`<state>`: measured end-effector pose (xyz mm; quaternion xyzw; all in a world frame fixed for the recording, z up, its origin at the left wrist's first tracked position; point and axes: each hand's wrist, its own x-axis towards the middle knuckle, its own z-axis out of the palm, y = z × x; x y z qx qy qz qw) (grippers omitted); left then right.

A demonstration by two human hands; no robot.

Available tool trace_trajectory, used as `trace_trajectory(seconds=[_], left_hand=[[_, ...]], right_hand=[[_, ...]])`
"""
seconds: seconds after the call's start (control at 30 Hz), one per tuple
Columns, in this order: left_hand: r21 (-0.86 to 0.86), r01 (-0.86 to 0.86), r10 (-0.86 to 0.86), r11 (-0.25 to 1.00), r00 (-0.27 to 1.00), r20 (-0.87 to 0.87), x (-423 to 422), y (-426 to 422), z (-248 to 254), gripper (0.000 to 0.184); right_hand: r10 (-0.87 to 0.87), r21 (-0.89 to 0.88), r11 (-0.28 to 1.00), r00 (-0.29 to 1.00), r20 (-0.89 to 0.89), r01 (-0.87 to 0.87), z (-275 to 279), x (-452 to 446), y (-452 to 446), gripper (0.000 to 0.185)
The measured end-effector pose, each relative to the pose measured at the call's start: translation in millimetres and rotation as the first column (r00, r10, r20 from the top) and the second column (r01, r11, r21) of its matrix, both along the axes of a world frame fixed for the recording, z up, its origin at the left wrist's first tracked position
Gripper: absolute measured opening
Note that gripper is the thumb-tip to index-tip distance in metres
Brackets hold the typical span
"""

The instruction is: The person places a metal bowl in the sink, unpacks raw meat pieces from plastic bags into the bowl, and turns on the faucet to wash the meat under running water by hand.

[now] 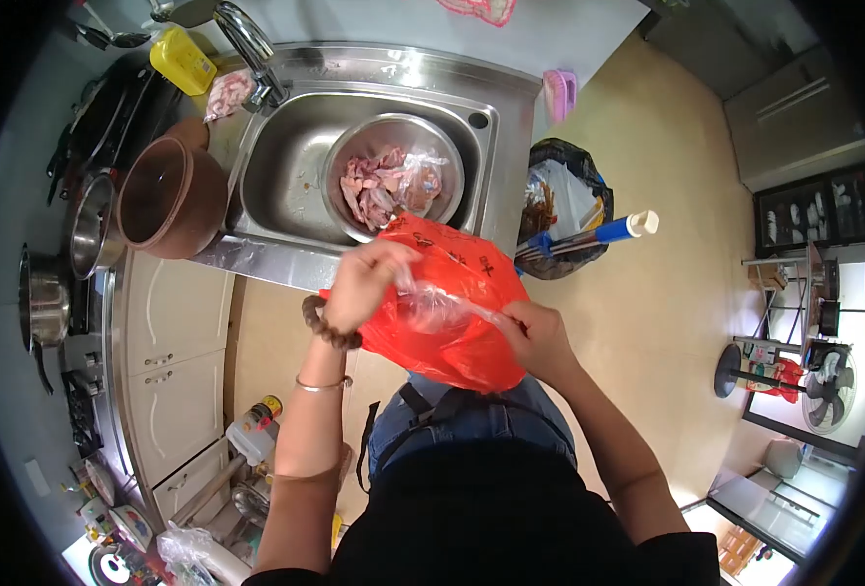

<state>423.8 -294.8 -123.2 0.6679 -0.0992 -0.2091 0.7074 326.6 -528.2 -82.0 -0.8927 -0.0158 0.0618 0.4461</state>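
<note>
A red plastic bag point(467, 256) with dark printing spreads in front of my waist, at the sink's front edge. In its middle lies a crumpled clear plastic bag point(432, 311). My left hand point(359, 285), with a beaded bracelet and a bangle at its wrist, pinches the clear plastic on one side. My right hand point(538, 337) is closed on a stretched, twisted end of it on the other side. Just beyond, a metal bowl point(340, 161) in the sink holds raw meat pieces point(379, 186) with clear plastic lying on them. What the bags contain is hidden.
The bowl stands in a steel sink point(286, 186) below a faucet point(247, 44). A brown clay pot point(174, 195) sits left of the sink, near a yellow bottle point(181, 61). On the right are a lined trash bin point(569, 259) and a blue-and-white handle point(618, 230).
</note>
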Motion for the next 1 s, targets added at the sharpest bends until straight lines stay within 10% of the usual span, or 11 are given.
trace_trajectory(seconds=[0.1,0.2,0.27,0.4,0.53,0.57,0.6,1.0], left_hand=[[0.235,0.358,-0.355,0.904,0.933,-0.057,-18.1,-21.9,41.4,0.018],[0.386,0.209,-0.337,0.898,0.893,0.3,-20.3,-26.1,17.0,0.017],[0.353,0.132,-0.205,0.926,0.962,0.178,-22.7,-21.7,13.2,0.015],[-0.054,-0.082,0.073,0.995,0.985,-0.154,-29.6,-25.1,-15.1,0.017],[0.135,-0.011,0.029,0.991,0.991,-0.128,-31.2,-26.4,-31.8,0.021],[0.353,-0.107,0.037,0.929,0.979,0.2,-34.2,-30.4,-23.1,0.027],[0.51,-0.263,-0.033,0.819,0.866,0.499,-35.8,-32.5,-17.7,0.035],[0.563,-0.169,-0.113,0.809,0.895,0.431,-38.1,-27.7,-81.0,0.051]], right_hand=[[0.1,0.085,0.989,0.969,0.225,-0.122,10.3,25.0,22.8,0.007],[0.051,0.472,0.873,0.986,0.156,-0.119,-22.4,42.5,41.6,0.012],[0.056,0.584,0.803,0.99,0.131,-0.123,-45.5,42.4,44.5,0.022],[0.081,0.355,0.93,0.995,0.057,-0.096,-65.0,36.2,46.8,0.028],[0.178,-0.174,0.976,0.939,0.294,-0.13,-86.5,40.0,50.6,0.023],[0.225,-0.288,0.948,0.922,0.315,-0.133,-91.7,41.0,49.1,0.022],[0.224,-0.288,0.949,0.922,0.316,-0.132,-96.6,41.0,47.7,0.022],[0.203,-0.206,0.97,0.898,0.39,-0.129,-121.0,37.0,44.2,0.026]])
